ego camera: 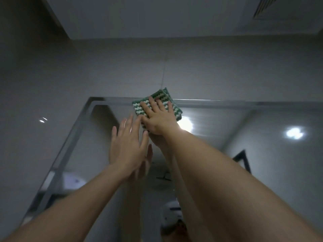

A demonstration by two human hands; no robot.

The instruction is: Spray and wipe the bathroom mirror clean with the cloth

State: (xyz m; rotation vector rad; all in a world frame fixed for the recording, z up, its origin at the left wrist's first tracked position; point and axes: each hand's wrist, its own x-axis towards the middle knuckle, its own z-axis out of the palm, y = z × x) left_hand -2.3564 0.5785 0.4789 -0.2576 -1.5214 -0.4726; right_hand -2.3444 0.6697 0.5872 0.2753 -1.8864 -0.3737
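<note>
Our right hand (pixel 160 117), fingers spread flat, presses the folded green-and-white cloth (pixel 157 106) against the mirror (pixel 227 137) at its top edge, just above the frame's centre. Our left hand (pixel 128 147) is open beside it, empty, fingers straight toward the glass; whether it touches we cannot tell. The cloth looks soft, light and thick, best driven by a flat palm. The glass is likely slick. No spray bottle shows, and glare hides any streaks.

Cloth (pixel 167 100) green-white zigzag (knit-like stripes); wall (pixel 227 75) grey tile.
</note>
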